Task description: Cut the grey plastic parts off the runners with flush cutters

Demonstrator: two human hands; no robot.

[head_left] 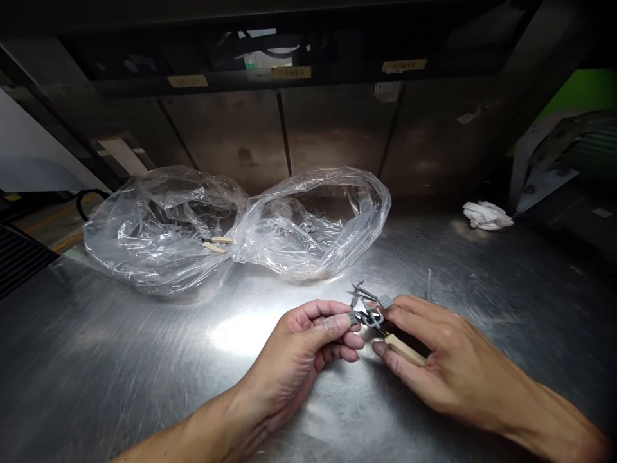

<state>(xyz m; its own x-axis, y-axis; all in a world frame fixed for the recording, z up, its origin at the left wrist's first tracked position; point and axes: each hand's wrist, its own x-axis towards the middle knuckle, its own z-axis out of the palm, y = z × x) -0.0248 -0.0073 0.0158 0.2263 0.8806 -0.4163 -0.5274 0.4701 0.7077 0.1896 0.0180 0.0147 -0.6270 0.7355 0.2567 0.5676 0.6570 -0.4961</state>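
My left hand [313, 341] pinches a grey plastic sprue [366, 293] with small flat grey parts on its branches. One of those parts sits between thumb and forefinger. In my right hand [448, 354] are nippers [407, 351] with cream handles, their jaws in among the sprue's branches. Whether the jaws are closed on a branch I cannot make out. The fingers of my right hand reach along the far handle, which is mostly hidden, and a flat grey part shows by the fingertips. Both hands are just above the metal table [159, 373].
Two open clear plastic bags stand behind my hands; the right bag [357, 247] holds small grey pieces, the left bag [120, 244] some grey bits. A second pair of cream-handled nippers [214, 247] lies between them. Crumpled white tissue [486, 215] and a thin grey stick [429, 283] are at right.
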